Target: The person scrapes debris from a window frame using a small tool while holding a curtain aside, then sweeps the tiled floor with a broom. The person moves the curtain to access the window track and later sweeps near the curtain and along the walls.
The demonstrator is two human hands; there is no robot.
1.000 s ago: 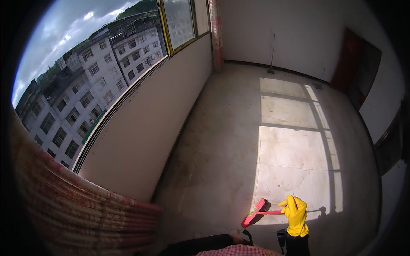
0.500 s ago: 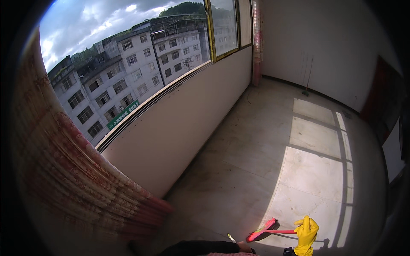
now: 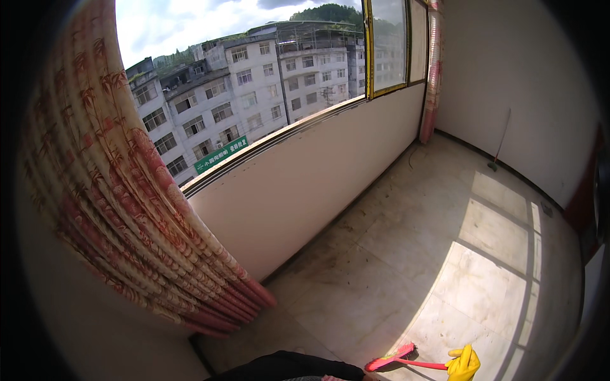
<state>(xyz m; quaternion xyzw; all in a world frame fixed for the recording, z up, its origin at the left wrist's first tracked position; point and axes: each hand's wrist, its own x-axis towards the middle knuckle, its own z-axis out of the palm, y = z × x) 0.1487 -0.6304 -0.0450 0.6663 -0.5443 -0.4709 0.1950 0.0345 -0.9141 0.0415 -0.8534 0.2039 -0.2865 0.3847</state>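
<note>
My right hand (image 3: 464, 364), in a yellow rubber glove, is closed round the handle of a red brush (image 3: 422, 364) at the lower right. The brush's long pink-red bristled head (image 3: 393, 357) points left, slanting low over the sunlit floor; whether it touches the floor I cannot tell. From the lower edge comes my left arm in a black sleeve (image 3: 286, 367). Only a sliver of my left hand (image 3: 369, 377) shows, close by the lower end of the brush head, and its fingers are hidden.
A red and cream patterned curtain (image 3: 171, 235) hangs at the left beside an open window with a dark sill track (image 3: 273, 142). Pale, stained tiles (image 3: 356, 273) cover the floor. Against the far wall leans a thin-handled broom (image 3: 493, 166).
The view has swung left, so window and curtain sit further right in it. Both hands appear lower in the picture. My right hand still grips the brush.
</note>
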